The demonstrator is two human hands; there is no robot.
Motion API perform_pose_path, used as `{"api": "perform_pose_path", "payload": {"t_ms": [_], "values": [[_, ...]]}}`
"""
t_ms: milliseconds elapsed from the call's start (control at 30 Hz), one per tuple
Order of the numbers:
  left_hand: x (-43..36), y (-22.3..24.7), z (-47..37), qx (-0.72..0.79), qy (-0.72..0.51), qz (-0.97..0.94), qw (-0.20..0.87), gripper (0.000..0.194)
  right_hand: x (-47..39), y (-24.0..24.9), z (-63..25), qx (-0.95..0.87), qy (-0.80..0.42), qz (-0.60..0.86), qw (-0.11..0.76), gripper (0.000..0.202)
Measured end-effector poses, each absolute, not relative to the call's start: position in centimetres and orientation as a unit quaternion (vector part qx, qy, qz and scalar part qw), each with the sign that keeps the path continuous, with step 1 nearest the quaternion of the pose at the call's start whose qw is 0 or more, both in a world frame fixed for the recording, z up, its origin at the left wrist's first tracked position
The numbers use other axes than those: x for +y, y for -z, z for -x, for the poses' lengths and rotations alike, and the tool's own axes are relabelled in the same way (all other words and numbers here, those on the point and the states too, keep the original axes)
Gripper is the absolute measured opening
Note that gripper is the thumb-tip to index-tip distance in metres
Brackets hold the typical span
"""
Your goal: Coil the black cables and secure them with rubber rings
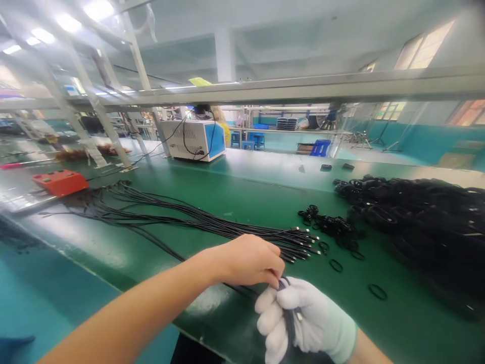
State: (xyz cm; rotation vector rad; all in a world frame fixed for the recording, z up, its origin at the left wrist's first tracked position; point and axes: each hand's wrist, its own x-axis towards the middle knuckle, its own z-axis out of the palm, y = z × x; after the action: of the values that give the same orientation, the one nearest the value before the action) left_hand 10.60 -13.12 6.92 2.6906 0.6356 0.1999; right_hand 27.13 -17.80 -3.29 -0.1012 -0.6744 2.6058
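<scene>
From my remote seat, the green table point(242, 177) fills most of my view, with a heap of black coiled cables point(417, 217) on its right side and long black cables point(212, 222) stretched across its middle. Near the front edge, my gloved right hand point(318, 313) is closed around a looped black cable point(290, 323), while my bare left hand point(250, 260) pinches the top of the same loop. I judge that a firm but gentle right grip suits this best, holding the strands flat together without kinking them; the left fingertips should work close to the glove so the turns stay even. Loose black rings point(370, 288) lie well apart from the glove. I would leave the small metal connector point(299, 316) beside the gloved fingers unpressed and free of sharp bends.
</scene>
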Motion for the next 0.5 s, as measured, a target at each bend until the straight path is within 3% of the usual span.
{"api": "perform_pose_path", "payload": {"t_ms": [233, 500], "values": [[-12.9, -4.9, -10.1, 0.335, -0.143, -0.82, 0.442, 0.01, -18.1, 3.0, -27.2, -0.254, -0.933, 0.021, 0.253, 0.031], [-16.0, -2.2, -10.3, 0.406, -0.312, -0.727, 0.458, 0.007, -17.8, 2.6, -26.8, -0.347, -0.885, 0.075, 0.301, 0.033]]}}
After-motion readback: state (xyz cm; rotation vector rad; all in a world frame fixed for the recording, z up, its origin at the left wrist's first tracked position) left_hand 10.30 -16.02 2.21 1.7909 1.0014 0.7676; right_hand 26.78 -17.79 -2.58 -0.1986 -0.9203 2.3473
